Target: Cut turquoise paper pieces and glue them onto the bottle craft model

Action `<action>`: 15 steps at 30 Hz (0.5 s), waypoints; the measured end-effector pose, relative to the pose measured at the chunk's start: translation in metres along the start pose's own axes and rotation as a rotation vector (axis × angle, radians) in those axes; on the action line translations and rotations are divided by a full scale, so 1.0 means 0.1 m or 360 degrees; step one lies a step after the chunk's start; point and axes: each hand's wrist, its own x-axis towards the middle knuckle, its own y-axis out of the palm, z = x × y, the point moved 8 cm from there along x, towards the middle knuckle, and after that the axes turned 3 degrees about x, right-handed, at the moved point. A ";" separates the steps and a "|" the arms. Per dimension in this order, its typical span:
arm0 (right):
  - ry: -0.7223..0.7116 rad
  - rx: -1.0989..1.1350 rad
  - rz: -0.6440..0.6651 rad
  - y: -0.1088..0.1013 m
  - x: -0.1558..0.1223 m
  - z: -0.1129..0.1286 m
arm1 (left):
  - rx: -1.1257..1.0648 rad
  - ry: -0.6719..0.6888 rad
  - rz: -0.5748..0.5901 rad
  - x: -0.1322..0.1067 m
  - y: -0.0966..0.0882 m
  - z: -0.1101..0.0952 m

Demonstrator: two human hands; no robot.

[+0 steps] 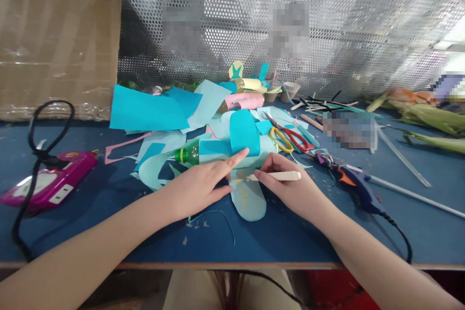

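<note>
A green plastic bottle (192, 153), lying on its side with its neck to the left, is wrapped in pale blue paper. Across it stands a rounded bright blue paper flap (244, 126), and a pale blue rounded paper flap (250, 206) reaches toward me with faint yellowish marks on it. My left hand (201, 186) has its fingers stretched out; the index fingertip touches the lower edge of the bright blue flap, and the thumb lies at the pale flap's edge. Pinched in my right hand (286, 189) is a cream-coloured marker (285, 176), its tip over the pale flap.
Red-handled scissors (296, 138) and yellow-handled scissors (281, 139) lie behind my right hand. A blue glue gun (363, 189) is at right; a magenta power strip (61, 179) at left. Coloured paper (145, 109), clear sticks (403, 157) and corn husks (432, 118) lie farther back.
</note>
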 end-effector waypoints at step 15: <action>0.0000 0.0026 0.0011 0.01 -0.01 -0.01 | -0.0023 -0.0004 -0.0001 0.00 0.00 0.00</action>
